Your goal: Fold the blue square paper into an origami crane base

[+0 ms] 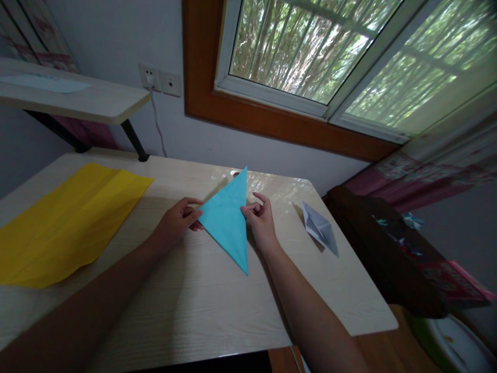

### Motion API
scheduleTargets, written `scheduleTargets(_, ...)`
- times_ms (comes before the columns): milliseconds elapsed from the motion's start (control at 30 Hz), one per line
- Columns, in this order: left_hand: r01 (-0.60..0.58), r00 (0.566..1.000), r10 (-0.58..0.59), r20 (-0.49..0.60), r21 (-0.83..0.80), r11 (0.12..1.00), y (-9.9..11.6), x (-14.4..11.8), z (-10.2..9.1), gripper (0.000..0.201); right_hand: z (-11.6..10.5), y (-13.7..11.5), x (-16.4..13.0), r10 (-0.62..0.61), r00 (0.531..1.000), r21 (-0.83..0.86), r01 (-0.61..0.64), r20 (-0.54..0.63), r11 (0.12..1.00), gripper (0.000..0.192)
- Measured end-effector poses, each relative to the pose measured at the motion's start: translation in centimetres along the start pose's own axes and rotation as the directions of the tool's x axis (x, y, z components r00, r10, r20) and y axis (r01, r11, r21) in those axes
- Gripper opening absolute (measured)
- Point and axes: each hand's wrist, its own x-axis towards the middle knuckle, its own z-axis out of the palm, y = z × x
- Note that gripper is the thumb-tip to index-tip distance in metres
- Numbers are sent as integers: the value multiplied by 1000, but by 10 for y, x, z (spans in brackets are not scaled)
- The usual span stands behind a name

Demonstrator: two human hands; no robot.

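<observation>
Blue paper (229, 220) folded to triangle, flat on counter (202, 305), mid-fold stage; left hand (176, 223) pinches left corner, right hand (261, 217) pinches right edge, fingers closed on paper; next fold needs corners aligned, crease pressed; yellow sheet (66, 223) lies left, white folded paper (319, 228) lies right

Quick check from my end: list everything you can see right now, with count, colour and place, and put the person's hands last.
folded paper triangle: 1, light blue, centre of the table, pinched at its left and right edges
paper sheet: 1, yellow, creased, flat on the left of the table
folded paper figure: 1, white, right side of the table
table: 1, pale wood grain, under it all
shelf: 1, pale, upper left, on dark legs
wall sockets: 2, white, wall behind, one with a cable
window: 1, white frame in brown surround, greenery outside
left hand: 1, on the triangle's left edge
right hand: 1, on the triangle's right edge
</observation>
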Motion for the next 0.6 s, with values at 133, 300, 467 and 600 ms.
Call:
scheduleTargets(133, -14, 1000, 14, -15, 34, 999, 1, 0, -1, 37, 0, 1, -1, -2, 1000, -2, 2, 4, 1000, 53)
scheduleTargets(300, 43, 996, -46, -79, -37, 998, 2, 1, -1, 39, 1, 2, -2, 34, 995, -3, -33, 89, 999, 49)
scheduleTargets(467, 59, 994, -65, -90, -63, 996, 2, 2, -1, 41, 3, 0, -2, 6, 998, -25, -4, 64, 1000, 44)
scheduleTargets(600, 54, 995, -60, -81, -68, 996, 1, 3, -1, 41, 2, -1, -3, -12, 998, -32, 14, 57, 999, 39)
